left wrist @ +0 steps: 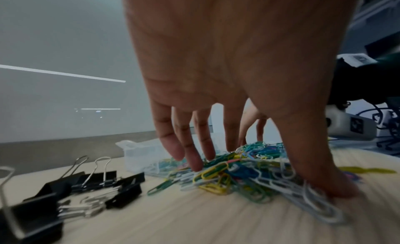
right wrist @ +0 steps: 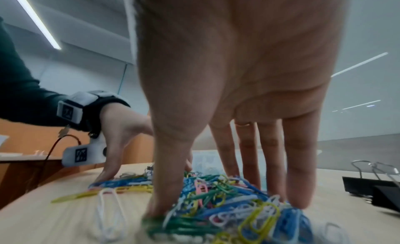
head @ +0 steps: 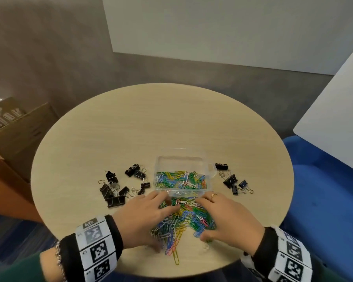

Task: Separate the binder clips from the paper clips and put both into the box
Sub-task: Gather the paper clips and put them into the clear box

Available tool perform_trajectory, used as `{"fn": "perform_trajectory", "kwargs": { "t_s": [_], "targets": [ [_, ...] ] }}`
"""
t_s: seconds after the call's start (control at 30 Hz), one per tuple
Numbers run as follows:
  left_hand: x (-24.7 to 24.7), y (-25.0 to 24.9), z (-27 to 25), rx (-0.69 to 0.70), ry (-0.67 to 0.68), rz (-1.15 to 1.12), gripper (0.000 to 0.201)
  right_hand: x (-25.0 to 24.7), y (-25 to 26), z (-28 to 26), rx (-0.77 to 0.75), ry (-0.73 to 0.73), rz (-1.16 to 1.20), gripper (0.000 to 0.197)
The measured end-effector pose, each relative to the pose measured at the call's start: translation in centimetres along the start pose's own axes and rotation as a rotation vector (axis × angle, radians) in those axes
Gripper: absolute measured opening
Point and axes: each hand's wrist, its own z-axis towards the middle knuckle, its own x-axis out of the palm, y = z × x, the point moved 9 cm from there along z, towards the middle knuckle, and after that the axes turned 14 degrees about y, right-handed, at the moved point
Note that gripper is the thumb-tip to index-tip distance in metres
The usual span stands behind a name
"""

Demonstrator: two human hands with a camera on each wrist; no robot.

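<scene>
- While both hands flank it, a heap of paper clips lies on the round table, just in front of the box; the clips are thin wire loops coated green, blue, yellow, pink and white, tangled together.
- A few yellow and pink ones trail out of the heap toward the table's near edge.
- The box is small, clear plastic, lid open at the back; a layer of the same coloured clips covers its floor.
- The left hand rests palm down on the heap's left side, fingers straight and slightly spread, tips on the clips near the box's front wall; its thumb presses on white clips at the near side.
- The right hand mirrors it on the right side, fingers straight and a little apart, a ring on one finger; its thumb presses into green clips.
- Neither hand curls round anything.
- Binder clips, black with silver wire handles, lie scattered on the table left of the box.
- A smaller group of them lies right of the box, apart from the heap.
</scene>
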Motion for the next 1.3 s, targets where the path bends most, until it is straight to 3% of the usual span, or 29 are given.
{"fn": "perform_trajectory", "kwargs": {
  "t_s": [0.17, 0.33, 0.63, 0.87, 1.0, 1.2, 1.3],
  "targets": [
    [0.1, -0.2, 1.1, -0.041, -0.004, -0.044, 0.080, -1.2, 0.4, 1.0, 0.007, -0.032, -0.049, 0.037],
    [-0.7, -0.6, 2.0, -0.051, -0.029, -0.011, 0.043, -1.8, -0.5, 1.4, 0.005, -0.092, -0.005, 0.028],
    [-1.3, -0.9, 2.6, -0.030, -0.066, -0.017, 0.027, -4.5, -3.2, 0.5, -0.059, -0.117, 0.434, 0.005],
    [-2.1, -1.1, 2.7, -0.013, -0.126, 0.047, 0.019, -9.9, -4.3, 1.1, -0.117, -0.414, 0.587, 0.009],
    [-2.4, -1.1, 2.5, -0.002, -0.143, 0.052, 0.016, -8.5, -4.0, 2.2, -0.101, -0.296, 0.488, 0.023],
    [-2.8, -0.7, 2.0, -0.015, -0.158, -0.005, 0.021, -7.8, -6.4, -1.4, 0.009, -0.441, 0.403, 0.005],
    [-3.1, -0.3, 1.8, -0.030, -0.171, -0.019, 0.021, -5.0, -7.7, -2.4, 0.113, -0.299, 0.322, 0.018]
  ]
}}
